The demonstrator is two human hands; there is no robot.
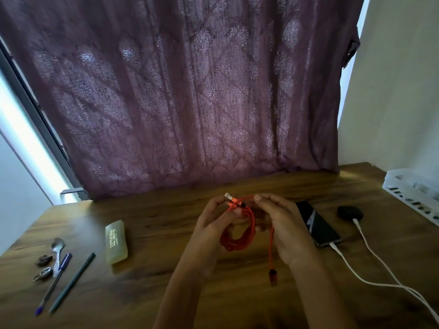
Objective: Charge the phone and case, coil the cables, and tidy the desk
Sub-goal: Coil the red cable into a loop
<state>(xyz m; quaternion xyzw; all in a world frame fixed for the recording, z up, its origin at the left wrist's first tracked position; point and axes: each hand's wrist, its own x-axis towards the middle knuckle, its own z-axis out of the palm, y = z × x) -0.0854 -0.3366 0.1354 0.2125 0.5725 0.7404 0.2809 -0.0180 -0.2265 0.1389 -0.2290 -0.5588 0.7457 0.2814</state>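
Orange cable (pixel 240 230) between both hands

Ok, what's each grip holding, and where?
Both hold the orange cable: the left grip bunches the coiled loops near the silver plug, the right grip pinches a strand at the top.

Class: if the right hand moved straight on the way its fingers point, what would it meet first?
Likely the left hand, just beyond the orange cable that the right hand pinches; depth is unclear.

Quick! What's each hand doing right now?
Left hand: closed, holding the coiled orange cable.
Right hand: closed, pinching the same orange cable.
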